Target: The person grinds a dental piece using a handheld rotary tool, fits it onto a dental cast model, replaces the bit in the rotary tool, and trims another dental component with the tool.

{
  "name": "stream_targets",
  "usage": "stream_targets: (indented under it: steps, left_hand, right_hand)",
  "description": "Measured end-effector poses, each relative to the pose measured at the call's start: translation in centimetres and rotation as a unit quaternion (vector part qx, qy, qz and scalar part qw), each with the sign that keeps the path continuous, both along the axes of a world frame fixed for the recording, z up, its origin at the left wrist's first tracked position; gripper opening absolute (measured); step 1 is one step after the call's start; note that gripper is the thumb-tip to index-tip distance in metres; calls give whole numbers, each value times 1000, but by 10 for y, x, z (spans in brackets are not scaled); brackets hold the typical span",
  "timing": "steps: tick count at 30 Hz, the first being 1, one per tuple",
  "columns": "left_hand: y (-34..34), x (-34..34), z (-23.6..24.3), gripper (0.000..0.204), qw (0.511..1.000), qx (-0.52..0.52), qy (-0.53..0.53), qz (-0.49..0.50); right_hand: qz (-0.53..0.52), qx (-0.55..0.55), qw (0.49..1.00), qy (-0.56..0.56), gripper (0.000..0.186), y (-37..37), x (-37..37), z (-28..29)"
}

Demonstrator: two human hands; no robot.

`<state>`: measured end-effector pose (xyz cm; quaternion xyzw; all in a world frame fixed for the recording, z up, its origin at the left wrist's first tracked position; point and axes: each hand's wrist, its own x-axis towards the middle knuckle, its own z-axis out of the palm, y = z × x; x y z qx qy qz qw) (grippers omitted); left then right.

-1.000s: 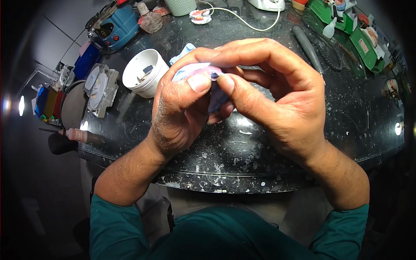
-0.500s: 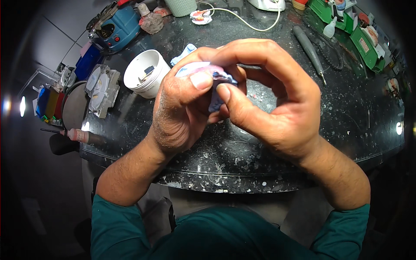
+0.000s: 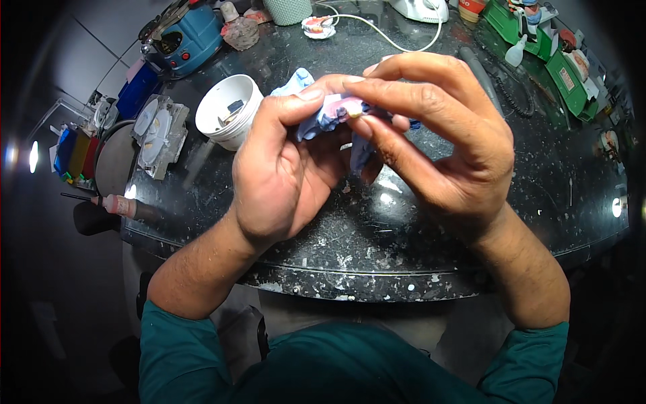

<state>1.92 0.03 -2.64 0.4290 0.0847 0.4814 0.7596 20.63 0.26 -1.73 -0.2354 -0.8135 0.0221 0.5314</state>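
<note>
My left hand (image 3: pixel 269 175) cradles a pale blue dental piece with pink and a small yellowish part (image 3: pixel 342 108), its thumb along the upper side. My right hand (image 3: pixel 457 148) grips the same piece, thumb against its near side and fingers bent over the top. Part of the piece hangs down between my hands, partly hidden by fingers. Another light blue piece (image 3: pixel 300 77) shows just behind my left thumb. A white tub (image 3: pixel 225 135) holding small dark bits stands left of my left hand.
The speckled black bench (image 3: pixel 343 269) carries grey plaster plates (image 3: pixel 161 141), a blue machine (image 3: pixel 192 40), a red-and-white dental model (image 3: pixel 317 27), a white corded device (image 3: pixel 414 10), a grey handpiece (image 3: pixel 476 71), green trays (image 3: pixel 565 81) and a pink bottle (image 3: pixel 121 207).
My left hand has turned, showing more palm, and its thumb has risen. The piece is tilted differently, with the yellowish part showing. My right fingers have shifted over it.
</note>
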Motion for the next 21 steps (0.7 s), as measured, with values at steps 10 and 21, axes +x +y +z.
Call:
stream_targets:
  steps: [10,21]
  left_hand:
    - [5,-10,0,53,988,-129,-63,-58]
    - [7,-10,0,52,981,-23,183,61]
  right_hand:
    - [-4,-14,1000,-2,27,-1,-2,-2]
    - [-2,-12,1000,-10,31,5,0,-7]
